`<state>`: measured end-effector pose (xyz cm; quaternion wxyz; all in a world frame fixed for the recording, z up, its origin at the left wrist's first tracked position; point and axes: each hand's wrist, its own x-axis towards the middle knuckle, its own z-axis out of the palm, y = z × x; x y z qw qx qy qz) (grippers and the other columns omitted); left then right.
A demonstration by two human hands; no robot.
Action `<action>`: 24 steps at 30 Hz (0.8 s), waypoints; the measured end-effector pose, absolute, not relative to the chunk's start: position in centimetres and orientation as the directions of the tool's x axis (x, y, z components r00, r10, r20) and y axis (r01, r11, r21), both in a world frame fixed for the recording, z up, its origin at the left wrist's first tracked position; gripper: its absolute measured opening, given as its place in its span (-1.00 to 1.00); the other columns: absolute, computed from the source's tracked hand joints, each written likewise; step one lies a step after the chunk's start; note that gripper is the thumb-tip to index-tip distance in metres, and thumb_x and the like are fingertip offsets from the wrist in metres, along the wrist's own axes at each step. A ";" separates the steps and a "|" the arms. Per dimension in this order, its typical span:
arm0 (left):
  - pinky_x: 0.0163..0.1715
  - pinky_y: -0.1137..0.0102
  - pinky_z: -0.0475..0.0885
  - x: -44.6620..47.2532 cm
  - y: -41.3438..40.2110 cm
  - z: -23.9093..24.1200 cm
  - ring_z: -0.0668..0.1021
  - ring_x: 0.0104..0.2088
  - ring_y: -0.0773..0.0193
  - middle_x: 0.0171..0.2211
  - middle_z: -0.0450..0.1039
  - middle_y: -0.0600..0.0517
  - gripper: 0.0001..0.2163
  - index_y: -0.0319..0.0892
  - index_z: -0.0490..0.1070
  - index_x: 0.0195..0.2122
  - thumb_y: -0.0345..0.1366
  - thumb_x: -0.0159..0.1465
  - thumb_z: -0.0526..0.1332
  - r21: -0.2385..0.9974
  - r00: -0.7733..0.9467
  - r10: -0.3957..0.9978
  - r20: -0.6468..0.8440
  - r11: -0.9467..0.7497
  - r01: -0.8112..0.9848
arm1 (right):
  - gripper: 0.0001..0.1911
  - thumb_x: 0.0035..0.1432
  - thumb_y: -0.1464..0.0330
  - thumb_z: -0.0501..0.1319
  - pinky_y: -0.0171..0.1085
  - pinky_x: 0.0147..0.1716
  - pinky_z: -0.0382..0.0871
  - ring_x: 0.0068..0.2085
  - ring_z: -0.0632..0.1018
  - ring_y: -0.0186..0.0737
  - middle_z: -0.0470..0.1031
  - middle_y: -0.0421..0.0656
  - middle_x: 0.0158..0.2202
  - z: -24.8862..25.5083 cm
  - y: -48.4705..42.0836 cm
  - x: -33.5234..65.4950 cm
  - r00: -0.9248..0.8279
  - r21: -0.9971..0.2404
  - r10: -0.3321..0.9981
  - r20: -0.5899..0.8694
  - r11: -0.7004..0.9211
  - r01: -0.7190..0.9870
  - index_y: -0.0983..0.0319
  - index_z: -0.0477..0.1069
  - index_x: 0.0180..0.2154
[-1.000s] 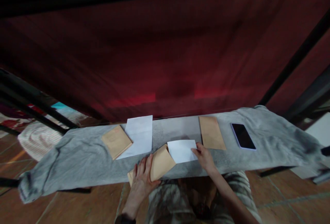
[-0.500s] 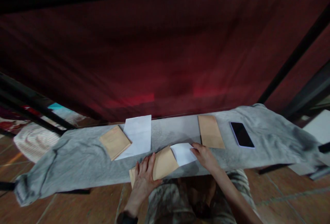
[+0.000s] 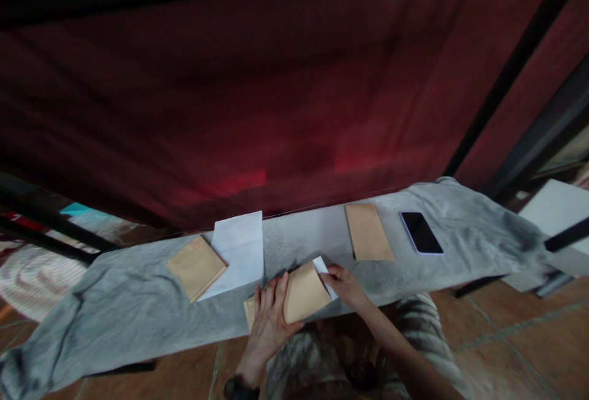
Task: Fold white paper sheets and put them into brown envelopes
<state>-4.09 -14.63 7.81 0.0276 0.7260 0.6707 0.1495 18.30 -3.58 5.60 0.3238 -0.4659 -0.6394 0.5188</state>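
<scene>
Nearest: patterned trouser legs [image 3: 421, 332] at bottom, partly under the bench edge, plus a dark wristband [image 3: 242, 388] on the L wrist.

L hand [image 3: 269, 329] lies palm down, fingers extended & slightly apart, pointing away from the body, thumb out along the near edge of the brown envelope [image 3: 304, 296]. Env. sits at the near edge of the grey cloth [image 3: 151, 299], approx. mid-bench; long axis runs L–R on a slant, R end a bit farther off. Its mouth faces R & slightly away. A paler brown bit shows L of the fingers; can't tell if same env.

White slip [image 3: 319, 264] is mostly inside, just a narrow strip out along the mouth. R hand [image 3: 347, 289] pinches that strip, fingertips pointing L; thumb hidden.

Farther: L, a brown packet [image 3: 197, 267] set cornerwise, overlapping a white sheet [image 3: 239, 250], whose long axis runs near–far. R, a second brown env. [image 3: 369, 232], long axis near–far, far end tipped L; beside it, not touching, a dark-screened phone [image 3: 422, 233] at a similar tilt.

Behind: red curtain [image 3: 294, 105], black post [image 3: 499, 93] at R.
</scene>
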 end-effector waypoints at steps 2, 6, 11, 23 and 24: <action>0.32 -0.17 -0.08 -3.6 -14.3 8.0 0.28 0.27 -0.14 0.24 0.23 -0.17 0.06 -0.06 -0.28 0.43 -0.16 0.01 0.39 0.243 0.073 0.979 0.192 -0.119 0.963 | -0.73 0.12 0.28 0.11 -0.33 -0.35 0.35 -0.37 0.50 -0.25 0.53 -0.21 -0.40 5.4 -3.9 17.7 -0.398 -0.959 0.913 -0.083 0.035 0.280 0.17 0.51 -0.51; 0.31 -0.17 -0.04 -3.4 -14.2 7.8 0.29 0.26 -0.13 0.23 0.24 -0.14 0.03 -0.02 -0.24 0.42 -0.20 0.01 0.38 0.246 0.111 0.970 0.214 -0.164 0.955 | -0.75 0.06 0.43 0.09 -0.36 -0.35 0.37 -0.34 0.52 -0.27 0.58 -0.17 -0.32 5.0 -4.0 17.3 -0.438 -0.946 0.891 -0.120 0.031 0.322 0.19 0.54 -0.48; 0.30 -0.18 -0.02 -3.6 -14.2 7.3 0.30 0.25 -0.13 0.22 0.22 -0.15 0.05 -0.01 -0.26 0.42 -0.27 0.01 0.39 0.271 0.128 0.966 0.226 -0.188 0.944 | -0.77 -0.02 0.51 0.13 -0.35 -0.35 0.37 -0.35 0.54 -0.26 0.58 -0.19 -0.37 4.6 -4.0 17.4 -0.449 -0.942 0.886 -0.119 0.042 0.333 0.19 0.55 -0.51; 0.31 -0.17 0.00 -3.3 -13.6 7.1 0.27 0.27 -0.13 0.24 0.19 -0.17 0.04 -0.01 -0.26 0.43 -0.29 0.03 0.40 0.280 0.131 0.964 0.230 -0.195 0.940 | -0.83 -0.01 0.43 0.15 -0.34 -0.32 0.35 -0.32 0.55 -0.23 0.56 -0.24 -0.38 4.0 -4.5 17.3 -0.217 -0.972 0.976 -0.011 0.041 0.233 0.13 0.49 -0.38; 0.31 -0.17 0.00 -3.3 -13.6 7.2 0.27 0.27 -0.13 0.24 0.19 -0.17 0.04 -0.02 -0.26 0.43 -0.29 0.03 0.40 0.278 0.134 0.963 0.234 -0.198 0.940 | -0.85 -0.01 0.43 0.14 -0.35 -0.35 0.34 -0.35 0.54 -0.25 0.54 -0.25 -0.40 4.0 -4.6 17.3 -0.203 -0.975 0.979 -0.006 0.040 0.219 0.13 0.46 -0.38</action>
